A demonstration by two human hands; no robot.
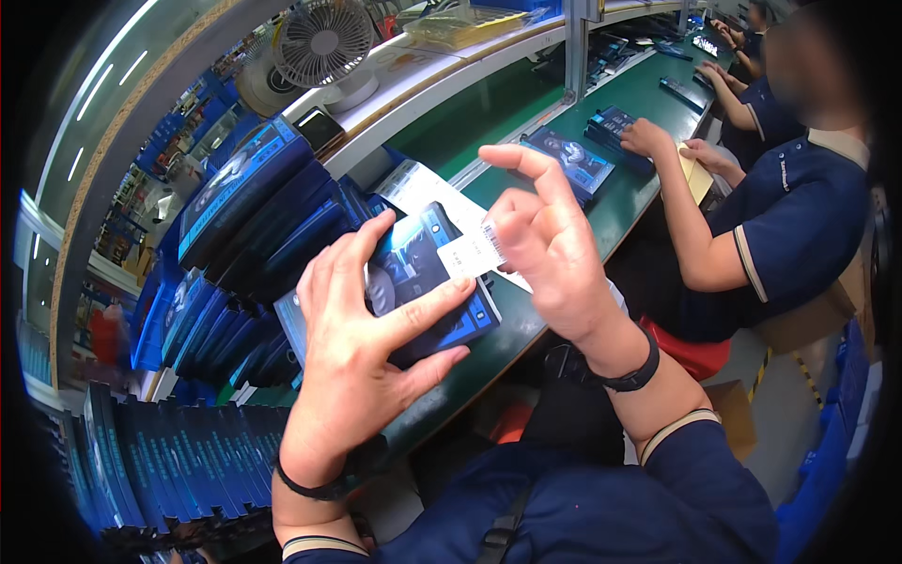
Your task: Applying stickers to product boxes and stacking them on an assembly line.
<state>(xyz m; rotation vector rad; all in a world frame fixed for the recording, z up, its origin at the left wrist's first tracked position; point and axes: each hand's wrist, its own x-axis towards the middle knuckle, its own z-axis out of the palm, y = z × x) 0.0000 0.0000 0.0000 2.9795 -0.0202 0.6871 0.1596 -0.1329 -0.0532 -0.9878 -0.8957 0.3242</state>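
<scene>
My left hand (362,324) is wrapped over a flat dark blue box (410,261) with a printed picture on its face, tilted above the green bench. Its thumb lies across the box beside a white barcode label (467,256). One end of the label rests over the box, and the other juts past its edge to my right hand (554,254). There the curled thumb and fingers close at the label's end, blurred, with the index finger stretched out above. A white sheet (442,199) lies behind the box.
Stacked blue boxes (249,197) stand at the left, with a long upright row (178,461) below them. A fan (324,42) and a phone-like device (319,127) sit on the shelf. More boxes (568,160) lie along the bench. A co-worker (770,207) handles yellowish paper at the right.
</scene>
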